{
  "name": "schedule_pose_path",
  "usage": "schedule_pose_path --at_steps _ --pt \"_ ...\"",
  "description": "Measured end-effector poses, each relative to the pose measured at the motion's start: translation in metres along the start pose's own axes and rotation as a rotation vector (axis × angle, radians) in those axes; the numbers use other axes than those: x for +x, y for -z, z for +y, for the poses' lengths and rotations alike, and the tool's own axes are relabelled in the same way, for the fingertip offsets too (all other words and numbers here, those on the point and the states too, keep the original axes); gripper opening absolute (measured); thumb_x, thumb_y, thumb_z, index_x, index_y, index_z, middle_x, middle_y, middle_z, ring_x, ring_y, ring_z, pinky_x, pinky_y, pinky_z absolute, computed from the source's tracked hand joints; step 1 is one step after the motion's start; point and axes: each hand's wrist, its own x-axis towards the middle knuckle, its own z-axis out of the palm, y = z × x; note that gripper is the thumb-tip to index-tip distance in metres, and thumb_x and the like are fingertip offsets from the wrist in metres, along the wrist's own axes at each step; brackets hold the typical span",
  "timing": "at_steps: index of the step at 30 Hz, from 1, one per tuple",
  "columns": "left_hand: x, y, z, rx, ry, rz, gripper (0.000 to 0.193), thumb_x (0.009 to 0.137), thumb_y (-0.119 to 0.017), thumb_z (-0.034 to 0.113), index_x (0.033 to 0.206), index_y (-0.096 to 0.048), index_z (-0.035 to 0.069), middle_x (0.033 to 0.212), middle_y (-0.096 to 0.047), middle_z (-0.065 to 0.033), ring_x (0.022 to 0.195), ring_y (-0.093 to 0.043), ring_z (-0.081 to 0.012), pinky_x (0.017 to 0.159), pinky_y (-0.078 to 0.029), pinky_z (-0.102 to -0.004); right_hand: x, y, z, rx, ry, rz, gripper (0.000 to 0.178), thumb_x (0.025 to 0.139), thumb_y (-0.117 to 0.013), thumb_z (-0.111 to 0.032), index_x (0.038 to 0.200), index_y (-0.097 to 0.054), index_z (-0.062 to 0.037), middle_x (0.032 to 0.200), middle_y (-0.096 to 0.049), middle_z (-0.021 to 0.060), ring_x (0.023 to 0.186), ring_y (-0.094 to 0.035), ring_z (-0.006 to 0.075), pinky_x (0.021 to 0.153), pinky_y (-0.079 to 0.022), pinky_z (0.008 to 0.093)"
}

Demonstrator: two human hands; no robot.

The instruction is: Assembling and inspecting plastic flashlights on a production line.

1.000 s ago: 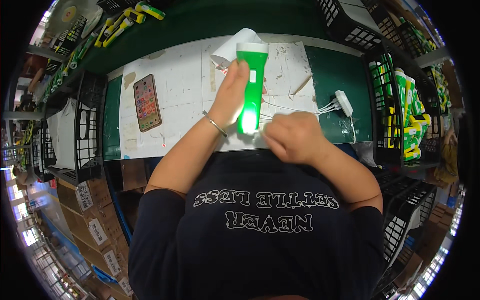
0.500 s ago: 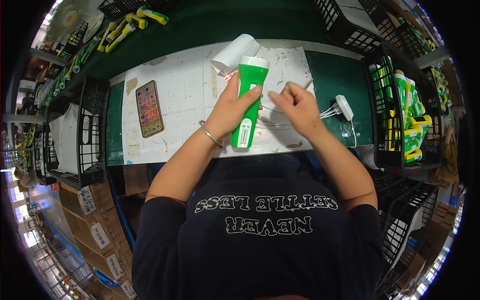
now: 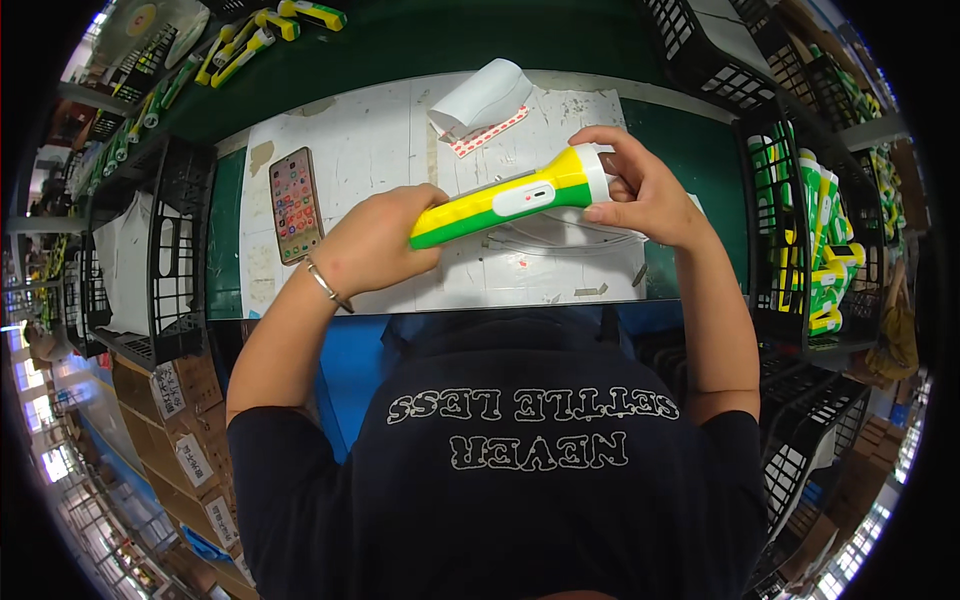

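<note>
A yellow and green flashlight (image 3: 512, 205) with a white head lies sideways between my hands above the white work board (image 3: 370, 150). Its tail end is in the closed grip of my left hand (image 3: 385, 238). Thumb and fingers of my right hand (image 3: 645, 190) are bent round the white head ring at the other end. A switch plate on the flashlight's side faces me. Behind it are a curled white paper roll (image 3: 482, 98) and a strip of red-and-white stickers (image 3: 490, 133). White cables (image 3: 570, 240) lie beneath the flashlight, partly hidden.
A phone (image 3: 296, 205) with a lit screen lies left on the board. A black crate (image 3: 775, 290) at the right holds several flashlights. Another black crate (image 3: 165, 270), with white sheets, stands left. More flashlights (image 3: 240, 55) lie at the far left on the green table (image 3: 440, 35).
The flashlight has turned from upright to nearly level, its yellow side now showing. My left hand has moved left to its tail; my right hand, formerly apart, now grips its head.
</note>
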Motion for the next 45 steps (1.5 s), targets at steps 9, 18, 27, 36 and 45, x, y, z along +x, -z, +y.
schedule_pose_path --at_steps 9,18,27,36,45 --pt "0.021 -0.041 -0.017 -0.930 0.172 0.051 0.064 0.076 -0.068 0.029 0.124 -0.039 0.000 0.109 -0.052 -0.0099 0.098 -0.049 -0.0154 0.084 -0.042 -0.0274 0.049 -0.042 0.053 -0.496 -0.035 0.305 0.039 0.072 -0.070 -0.025 0.104 -0.056 -0.0077 0.089 -0.060 0.0060 0.075 -0.060 0.0162 0.069 -0.047 0.0275" --pt "0.036 -0.066 -0.029 -0.780 0.185 0.260 0.062 0.075 -0.068 0.024 0.123 -0.038 -0.001 0.104 -0.054 -0.0123 0.093 -0.053 -0.0170 0.083 -0.043 -0.0282 0.044 -0.051 0.056 -0.249 -0.046 0.284 0.022 0.080 -0.064 -0.023 0.090 -0.062 -0.0031 0.081 -0.060 0.0006 0.068 -0.056 0.0078 0.062 -0.045 0.0234" --pt "0.052 -0.072 -0.006 -0.693 0.088 0.220 0.061 0.074 -0.067 0.021 0.122 -0.038 -0.002 0.103 -0.056 -0.0158 0.093 -0.055 -0.0219 0.082 -0.044 -0.0316 0.029 -0.033 0.037 0.078 -0.200 0.167 0.019 0.081 -0.065 -0.018 0.086 -0.062 -0.0006 0.075 -0.060 0.0011 0.069 -0.053 0.0052 0.065 -0.042 0.0187" --pt "0.046 -0.079 0.005 -0.382 0.043 0.401 0.059 0.074 -0.065 0.018 0.123 -0.037 0.000 0.106 -0.055 -0.0194 0.097 -0.056 -0.0307 0.083 -0.044 -0.0355 0.029 -0.040 0.051 0.177 -0.156 0.315 0.019 0.081 -0.065 -0.017 0.087 -0.061 0.0002 0.075 -0.061 0.0020 0.071 -0.054 0.0066 0.069 -0.042 0.0193" --pt "0.059 -0.094 0.010 -0.201 0.042 0.591 0.061 0.073 -0.064 0.017 0.124 -0.035 0.000 0.111 -0.050 -0.0217 0.098 -0.053 -0.0355 0.081 -0.045 -0.0391 0.026 -0.064 0.059 0.290 -0.052 0.492 0.017 0.085 -0.060 -0.017 0.090 -0.055 -0.0013 0.077 -0.063 0.0052 0.069 -0.054 0.0062 0.066 -0.041 0.0191"
